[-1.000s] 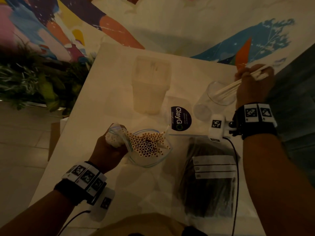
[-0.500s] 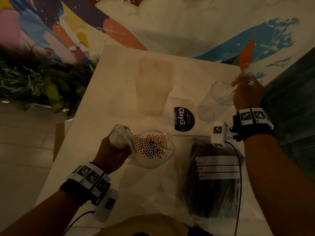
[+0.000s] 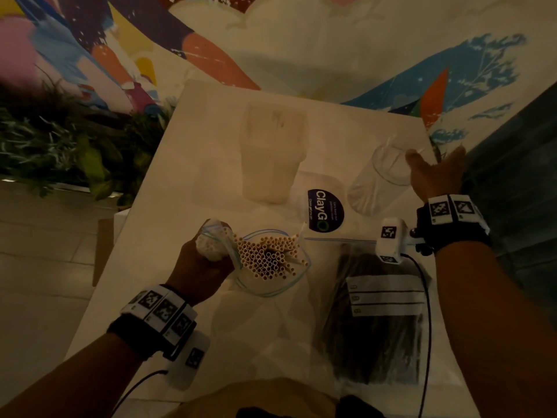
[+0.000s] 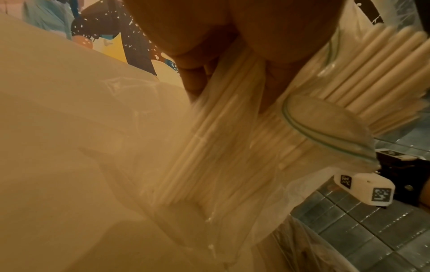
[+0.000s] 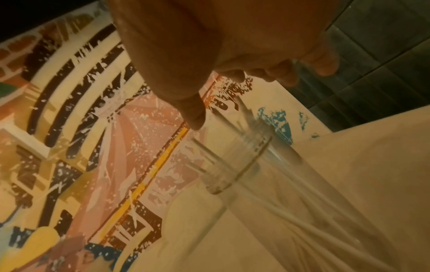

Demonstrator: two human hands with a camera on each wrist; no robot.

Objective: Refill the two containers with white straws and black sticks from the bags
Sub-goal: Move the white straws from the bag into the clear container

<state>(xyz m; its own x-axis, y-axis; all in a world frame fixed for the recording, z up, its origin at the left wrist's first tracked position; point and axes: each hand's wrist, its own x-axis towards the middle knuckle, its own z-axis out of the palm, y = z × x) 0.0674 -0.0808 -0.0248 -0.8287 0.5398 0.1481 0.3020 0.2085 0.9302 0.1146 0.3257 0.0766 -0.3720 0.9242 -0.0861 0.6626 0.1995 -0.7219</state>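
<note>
Standing on end at the near left of the table (image 3: 187, 164), the bag of white straws (image 3: 265, 257) points its open mouth up toward the head camera, the straws' round ends facing straight up and their long axis near vertical, leaning a touch toward the right. The left hand (image 3: 200, 267) is wrapped around the bag's left side, fingers (image 4: 195, 79) curled into the plastic and pressing on the bundle through it, as the left wrist view shows. Over at the far right stands the clear round container (image 3: 379, 179), upright with its open rim on top, and a few white straws (image 5: 309, 219) lean at a slant inside it, tips toward the rim. The right hand (image 3: 437, 176) hovers just beside that rim on its right, fingers spread and relaxed, holding nothing; whether the thumb touches the glass I cannot tell. Flat on the near right of the table lies the bag of black sticks (image 3: 376, 321), its long axis running near to far, the zip edge at the far end and a white label across it. Farther back, in the middle, stands the frosted square container (image 3: 272, 155), upright, with a dark round sticker (image 3: 325, 210) on the table just near it.
</note>
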